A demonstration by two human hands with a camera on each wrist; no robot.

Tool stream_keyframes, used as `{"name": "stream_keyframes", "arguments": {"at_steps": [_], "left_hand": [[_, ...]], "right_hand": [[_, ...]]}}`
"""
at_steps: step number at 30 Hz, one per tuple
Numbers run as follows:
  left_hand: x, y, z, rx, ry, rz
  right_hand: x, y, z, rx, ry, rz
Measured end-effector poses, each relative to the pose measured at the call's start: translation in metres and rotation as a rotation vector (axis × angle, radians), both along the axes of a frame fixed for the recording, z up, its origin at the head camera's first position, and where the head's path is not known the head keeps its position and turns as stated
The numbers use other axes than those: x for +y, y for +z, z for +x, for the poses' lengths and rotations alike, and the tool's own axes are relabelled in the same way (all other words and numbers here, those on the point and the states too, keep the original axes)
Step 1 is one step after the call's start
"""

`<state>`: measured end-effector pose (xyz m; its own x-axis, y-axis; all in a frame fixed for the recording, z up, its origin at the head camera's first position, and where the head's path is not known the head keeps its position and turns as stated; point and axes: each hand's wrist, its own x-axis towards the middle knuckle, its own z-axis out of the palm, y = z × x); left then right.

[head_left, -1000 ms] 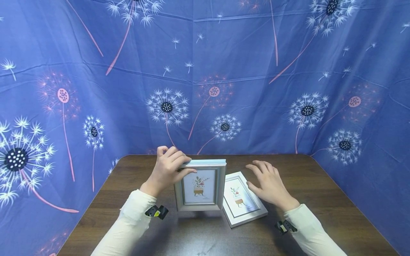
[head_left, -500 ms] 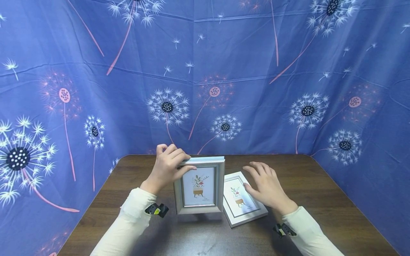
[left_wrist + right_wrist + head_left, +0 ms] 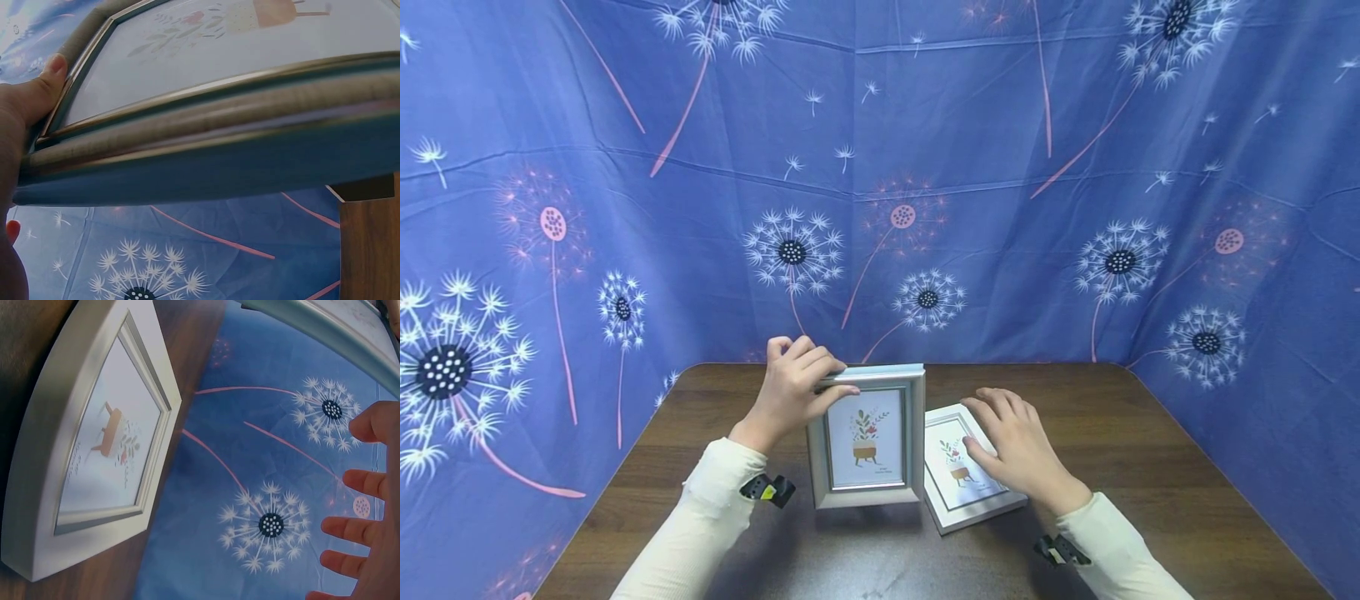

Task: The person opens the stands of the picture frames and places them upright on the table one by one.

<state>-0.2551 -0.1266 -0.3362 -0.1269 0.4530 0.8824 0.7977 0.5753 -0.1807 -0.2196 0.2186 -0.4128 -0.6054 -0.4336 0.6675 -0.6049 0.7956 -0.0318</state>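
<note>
My left hand [image 3: 790,392] grips a silver-beige picture frame [image 3: 868,498] by its upper left corner, thumb across the front and fingers behind the top edge. The frame stands nearly upright, its flowerpot print facing me, with a shadow on the table under its lower edge. In the left wrist view the thumb [image 3: 53,72] presses the border of this frame [image 3: 219,134]. A white picture frame [image 3: 970,517] with a similar print lies face up to its right. My right hand [image 3: 1018,450] hovers over that frame's right side, fingers spread and loosely bent, holding nothing.
Both frames are over a dark brown wooden table [image 3: 1150,492] with rounded far corners. A blue dandelion-print cloth [image 3: 1000,250] hangs behind it and along both sides. Each wrist wears a small black strapped device.
The held frame has tipped more upright, its lower edge dropping slightly in view. My right hand has moved left, further over the white frame, which stays in place.
</note>
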Motion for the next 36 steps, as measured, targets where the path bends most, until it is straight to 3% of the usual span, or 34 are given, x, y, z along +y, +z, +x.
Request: {"name": "stream_keyframes", "arguments": {"at_steps": [36], "left_hand": [[0.003, -0.001, -0.005, -0.037, 0.000, 0.004]], "right_hand": [[-0.037, -0.023, 0.026, -0.043, 0.111, 0.062]]}}
